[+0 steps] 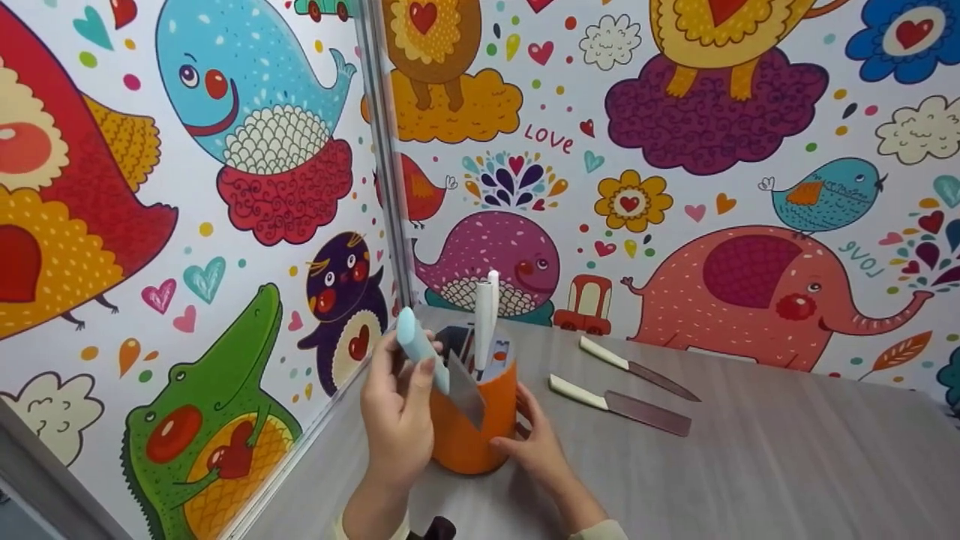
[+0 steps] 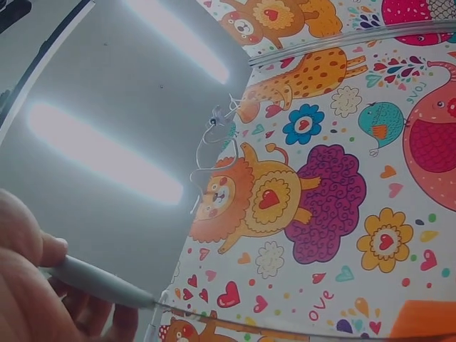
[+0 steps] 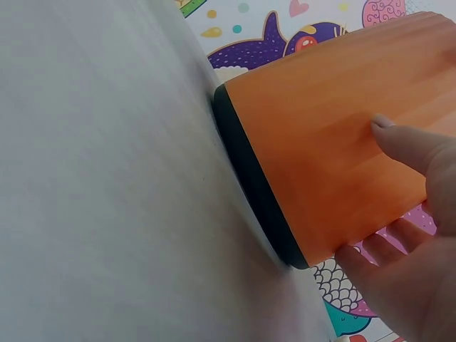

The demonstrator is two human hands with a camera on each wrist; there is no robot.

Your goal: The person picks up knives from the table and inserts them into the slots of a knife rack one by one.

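My left hand (image 1: 397, 405) holds a knife by its pale blue handle (image 1: 418, 346), also in the left wrist view, where the fingers (image 2: 78, 303) curl around the grey-looking handle (image 2: 107, 281). Its blade (image 1: 468, 394) slants down at the mouth of an orange knife holder (image 1: 469, 442); I cannot tell whether the tip is inside. White handles (image 1: 486, 315) stand up from the holder. My right hand (image 1: 541, 442) grips the holder's right side. In the right wrist view, the thumb and fingers of that hand (image 3: 420, 263) lie around the orange wall (image 3: 320, 142), above a dark base (image 3: 253, 178).
To the right on the grey table (image 1: 787, 465) lie a pointed knife (image 1: 637, 367) and a broad-bladed knife (image 1: 619, 405), both with cream handles. Walls printed with cartoon animals (image 1: 750, 292) stand behind and to the left. A dark object (image 1: 441, 527) shows at the bottom edge.
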